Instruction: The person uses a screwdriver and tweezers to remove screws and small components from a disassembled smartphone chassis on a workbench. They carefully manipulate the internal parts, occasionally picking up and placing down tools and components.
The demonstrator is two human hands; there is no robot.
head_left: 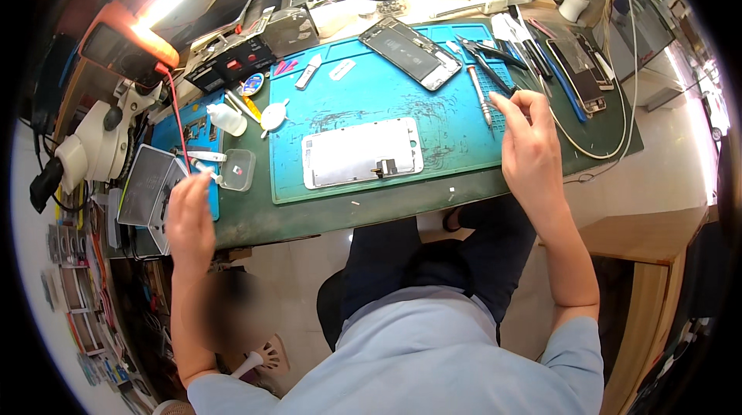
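On the blue repair mat (309, 113) lies a white-framed phone screen assembly (340, 156), its silvery back up and a dark flex cable at its near edge. Beyond it rests an opened phone (410, 56) with battery and inner parts showing. My right hand (533, 144) hovers by the mat's right edge with thumb and fingers pinched; anything between them is too small to tell. Beside those fingertips are a slim screwdriver (478, 94) and black-handled pliers (495, 75). My left hand (191, 218) is closed at a small clear plastic box (238, 170); what it holds, if anything, is hidden.
At left stand a clear bin (147, 183), a white bottle (226, 119) and a microscope arm (93, 137). An orange multimeter (127, 48) sits behind them. Phone parts (576, 75), tweezers and a white cable (595, 154) occupy the right side. A wooden cabinet (641, 233) stands lower right.
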